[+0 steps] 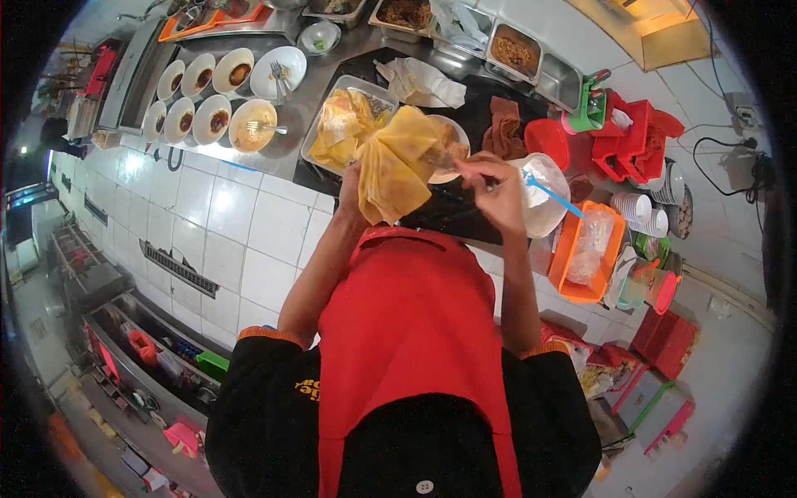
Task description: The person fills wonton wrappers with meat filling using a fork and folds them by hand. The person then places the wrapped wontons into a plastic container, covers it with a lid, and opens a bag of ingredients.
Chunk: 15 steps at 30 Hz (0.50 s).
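Note:
My left hand (352,187) is closed on a fanned stack of thin yellow dough wrappers (398,170), held up in front of the red apron; its fingers are mostly hidden behind the sheets. Close to the stack's right edge, my right hand (496,184) is pinched on a thin utensil (444,156), blurred and partly hidden, so its exact kind is unclear. Behind it sits a round bowl (458,133), its contents largely covered. More yellow wrappers (342,124) lie in a metal tray (310,153) to the left of the stack.
Several white bowls with dark sauce (212,121) stand in rows at left, near a plate with forks (278,73). Metal pans of food (515,51) line the back. At right are a white bowl (544,212), a blue-handled utensil (558,196) and an orange basket (573,287).

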{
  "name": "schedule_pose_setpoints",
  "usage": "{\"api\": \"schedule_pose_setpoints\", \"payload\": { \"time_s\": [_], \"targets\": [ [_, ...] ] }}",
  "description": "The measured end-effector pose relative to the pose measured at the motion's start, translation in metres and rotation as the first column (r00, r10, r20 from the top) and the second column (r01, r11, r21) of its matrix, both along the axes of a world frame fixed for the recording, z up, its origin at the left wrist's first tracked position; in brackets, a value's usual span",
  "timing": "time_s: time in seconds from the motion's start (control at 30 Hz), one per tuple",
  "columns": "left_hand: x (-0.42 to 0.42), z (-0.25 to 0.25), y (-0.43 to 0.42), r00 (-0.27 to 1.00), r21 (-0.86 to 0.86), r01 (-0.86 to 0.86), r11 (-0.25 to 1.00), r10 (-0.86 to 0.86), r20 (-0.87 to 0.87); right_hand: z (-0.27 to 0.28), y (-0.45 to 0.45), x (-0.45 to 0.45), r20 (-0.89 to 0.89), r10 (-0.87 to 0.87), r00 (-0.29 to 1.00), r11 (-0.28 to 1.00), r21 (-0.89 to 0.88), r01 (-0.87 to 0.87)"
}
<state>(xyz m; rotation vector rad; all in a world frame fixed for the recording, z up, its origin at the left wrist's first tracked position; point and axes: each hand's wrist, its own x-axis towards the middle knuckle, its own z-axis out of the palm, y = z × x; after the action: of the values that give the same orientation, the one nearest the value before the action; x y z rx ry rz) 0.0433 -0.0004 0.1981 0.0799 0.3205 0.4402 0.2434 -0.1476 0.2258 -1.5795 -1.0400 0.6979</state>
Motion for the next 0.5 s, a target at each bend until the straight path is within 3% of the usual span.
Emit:
{"api": "schedule_pose_setpoints", "payload": {
  "time_s": [0.13,0.17,0.27,0.3,0.33,0.4,0.43,0.5],
  "targets": [
    [-0.007,-0.02,0.011,0.991,0.101,-0.053,0.993,0.064,-0.114,0.016,-0.011,0.022,-0.02,0.041,0.999,0.997,-0.062,-0.042],
    [-0.009,-0.032,0.011,0.993,0.119,0.022,0.993,-0.008,-0.118,0.01,-0.008,0.017,-0.145,0.002,0.989,1.0,-0.02,-0.005],
    [-0.012,-0.059,-0.006,0.981,0.115,0.162,0.98,-0.147,-0.129,-0.003,0.016,0.0,-0.14,0.064,0.988,0.998,0.022,-0.062],
    [-0.009,-0.062,-0.011,0.97,0.112,0.22,0.969,-0.206,-0.128,-0.002,0.023,-0.006,-0.089,0.021,0.996,0.995,-0.094,-0.03],
    [-0.004,-0.052,-0.016,0.969,0.106,0.223,0.969,-0.208,-0.131,-0.008,0.027,-0.012,-0.093,0.019,0.995,0.995,-0.099,-0.028],
    [0.009,-0.032,-0.021,0.94,-0.004,0.133,0.991,-0.128,-0.315,-0.023,0.037,-0.019,0.306,0.056,0.95,0.993,-0.121,-0.02],
    [0.008,-0.048,-0.018,0.94,0.0,0.131,0.991,-0.124,-0.318,-0.023,0.043,-0.026,0.437,0.009,0.899,1.0,0.022,-0.021],
    [-0.007,-0.107,-0.018,0.974,0.096,0.069,0.993,-0.046,-0.223,-0.033,0.045,-0.054,0.345,0.06,0.937,0.998,-0.036,-0.051]
  ]
}}
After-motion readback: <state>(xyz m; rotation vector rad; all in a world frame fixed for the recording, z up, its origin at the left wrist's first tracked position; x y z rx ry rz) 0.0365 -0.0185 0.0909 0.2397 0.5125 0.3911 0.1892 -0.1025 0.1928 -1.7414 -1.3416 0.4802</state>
